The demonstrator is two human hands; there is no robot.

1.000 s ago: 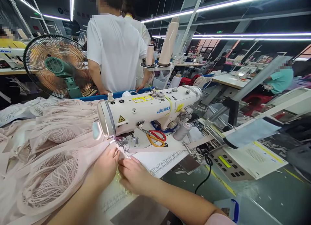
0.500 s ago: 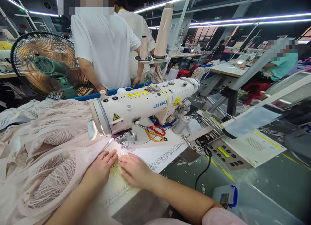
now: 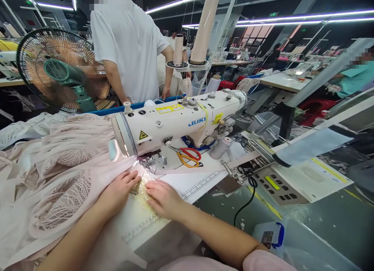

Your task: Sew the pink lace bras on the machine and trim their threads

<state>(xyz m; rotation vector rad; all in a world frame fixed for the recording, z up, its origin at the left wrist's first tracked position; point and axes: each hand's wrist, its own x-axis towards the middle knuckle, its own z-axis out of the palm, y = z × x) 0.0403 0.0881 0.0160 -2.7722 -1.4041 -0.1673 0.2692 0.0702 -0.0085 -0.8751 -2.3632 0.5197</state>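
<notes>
The pink lace fabric (image 3: pixel 58 177) lies heaped at left, one edge running under the left hand (image 3: pixel 121 189), which presses it flat, fingers open. Since a second ago both hands have slid closer to the JUKI sewing machine (image 3: pixel 175 124) — the seam is feeding. The right hand (image 3: pixel 163 197) lies flat on a pale yellowish lace strip (image 3: pixel 143 191). The needle is hidden — too small to make out.
</notes>
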